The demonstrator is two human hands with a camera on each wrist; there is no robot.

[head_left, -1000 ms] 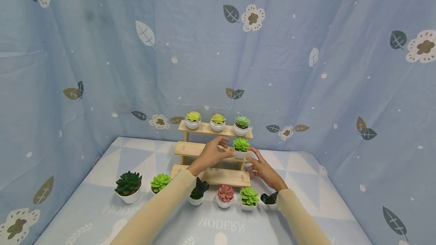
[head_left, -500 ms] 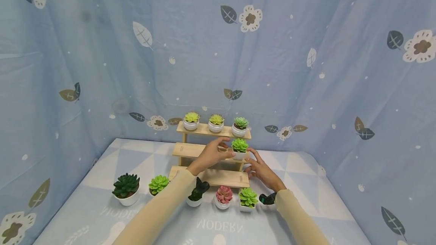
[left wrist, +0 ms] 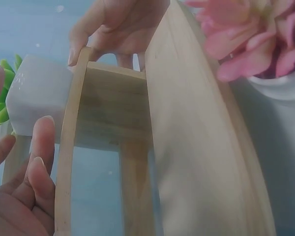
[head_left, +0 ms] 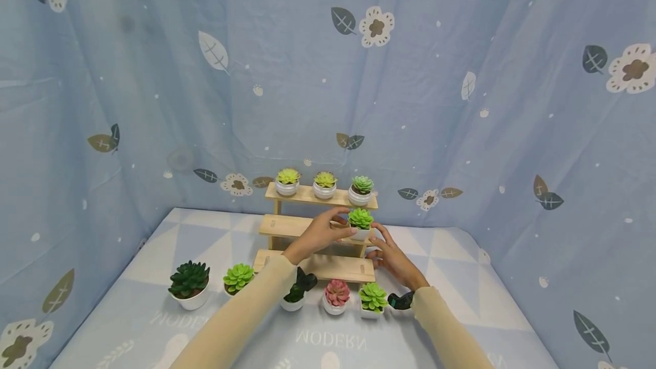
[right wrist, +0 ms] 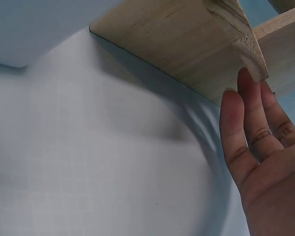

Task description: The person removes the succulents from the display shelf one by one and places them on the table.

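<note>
In the head view, a bright green potted succulent (head_left: 361,220) in a white pot (left wrist: 39,96) stands upright at the right end of the wooden stand's middle shelf (head_left: 289,225). My left hand (head_left: 320,232) holds the pot's left side between thumb and forefinger; its other fingers (left wrist: 43,142) curl beneath in the left wrist view. My right hand (head_left: 397,258) is at the pot's right side, fingers gently bent. Its thumb touches the shelf's end in the left wrist view. Its other fingertips (right wrist: 248,81) lie right at a wooden board's corner in the right wrist view.
Three small succulents, including a pale green one (head_left: 362,185), line the top shelf (head_left: 307,194). In front stand a dark green succulent (head_left: 189,279), a light green one (head_left: 238,278), a cactus (head_left: 294,289), a pink one (head_left: 336,294) and another green one (head_left: 373,296). A patterned curtain (head_left: 287,73) hangs behind.
The head view has shifted slightly. Both hands stay around the green succulent on the middle shelf, with barely any movement.
</note>
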